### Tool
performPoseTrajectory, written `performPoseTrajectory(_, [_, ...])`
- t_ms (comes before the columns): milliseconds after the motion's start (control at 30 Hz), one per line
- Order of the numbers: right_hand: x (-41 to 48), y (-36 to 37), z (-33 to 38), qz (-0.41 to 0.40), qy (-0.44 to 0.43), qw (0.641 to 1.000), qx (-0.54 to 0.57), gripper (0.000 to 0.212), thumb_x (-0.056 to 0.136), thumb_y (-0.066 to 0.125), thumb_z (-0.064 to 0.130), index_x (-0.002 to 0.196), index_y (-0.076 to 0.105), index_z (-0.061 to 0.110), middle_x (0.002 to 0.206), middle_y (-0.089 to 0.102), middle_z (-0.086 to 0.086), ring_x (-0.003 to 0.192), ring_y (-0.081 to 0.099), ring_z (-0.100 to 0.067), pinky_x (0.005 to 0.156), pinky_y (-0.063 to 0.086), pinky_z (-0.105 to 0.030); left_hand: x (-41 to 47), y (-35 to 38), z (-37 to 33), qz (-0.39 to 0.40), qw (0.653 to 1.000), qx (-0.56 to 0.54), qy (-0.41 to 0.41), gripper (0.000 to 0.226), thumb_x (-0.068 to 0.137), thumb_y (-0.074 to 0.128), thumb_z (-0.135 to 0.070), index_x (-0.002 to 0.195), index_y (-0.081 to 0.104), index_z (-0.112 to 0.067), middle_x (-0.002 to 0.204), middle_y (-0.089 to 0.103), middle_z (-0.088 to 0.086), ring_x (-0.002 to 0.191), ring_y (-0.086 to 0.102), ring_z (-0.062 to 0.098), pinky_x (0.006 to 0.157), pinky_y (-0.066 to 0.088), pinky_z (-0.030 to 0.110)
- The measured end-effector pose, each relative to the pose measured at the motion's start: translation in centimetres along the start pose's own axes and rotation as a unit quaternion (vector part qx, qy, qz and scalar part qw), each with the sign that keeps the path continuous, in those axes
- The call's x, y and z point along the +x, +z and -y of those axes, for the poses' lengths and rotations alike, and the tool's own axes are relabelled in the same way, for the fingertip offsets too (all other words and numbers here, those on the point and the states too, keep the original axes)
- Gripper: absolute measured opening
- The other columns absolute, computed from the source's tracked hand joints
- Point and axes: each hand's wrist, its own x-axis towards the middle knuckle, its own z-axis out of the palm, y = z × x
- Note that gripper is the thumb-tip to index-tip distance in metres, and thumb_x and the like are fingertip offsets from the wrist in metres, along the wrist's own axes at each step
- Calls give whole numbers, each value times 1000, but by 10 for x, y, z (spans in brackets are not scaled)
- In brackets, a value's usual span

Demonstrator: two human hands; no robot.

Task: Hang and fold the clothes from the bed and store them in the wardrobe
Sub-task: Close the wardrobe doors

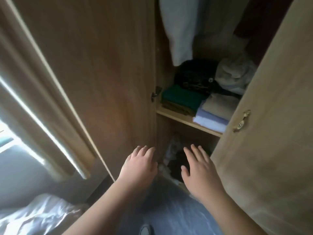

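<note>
Wooden wardrobe (101,65) doors stand open across the middle and right of the frame. On its shelf (184,119), right of centre, two folded stacks lie side by side: a green stack (181,99) on the left and a pale stack (213,114) of beige, lilac and white pieces on the right. Behind them sit a black bundle (194,73) and a greyish-white bundle (235,73). A white garment (181,34) hangs above, at top centre. Below the shelf, the bottom compartment holds a loose jumble (172,155) of dark and light cloth, too dim to make out. Both hands reach out in front of that compartment, low in the centre. The left hand (140,165) and the right hand (199,170) are palm down with fingers loosely spread, apart from each other and holding nothing. A brass handle (241,121) shows on the right door. The bed (33,214), with rumpled white bedding, fills the lower left corner, and a curtain (50,116) hangs above it.
</note>
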Motion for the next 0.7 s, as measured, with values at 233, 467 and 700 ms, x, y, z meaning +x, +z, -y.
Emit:
performPoseTrajectory(233, [6, 9, 107, 17, -56, 998, 39, 62, 100, 38, 49, 156, 19, 32, 165, 14, 7, 153, 6, -17, 121, 17, -36, -62, -38, 121, -45, 995, -5, -94, 61, 90, 41, -46, 147, 37, -25, 144, 49, -6, 139, 37, 24, 110, 39, 36])
performPoseTrajectory(467, [27, 3, 191, -31, -40, 996, 75, 60, 99, 43, 44, 155, 24, 30, 164, 19, 7, 152, 10, -15, 121, 24, -35, -31, -107, 193, -98, 973, -162, -129, 55, 91, 37, -49, 139, 39, -22, 146, 50, 0, 129, 48, 27, 104, 45, 43])
performPoseTrajectory(700, [16, -2, 204, -78, 6, 993, 84, 61, 98, 50, 38, 154, 28, 29, 162, 23, 7, 151, 13, -14, 121, 21, -33, 3, -124, 176, -109, 869, -481, -39, 51, 89, 50, -20, 136, 46, -40, 125, 64, -20, 115, 62, 6, 104, 51, 42])
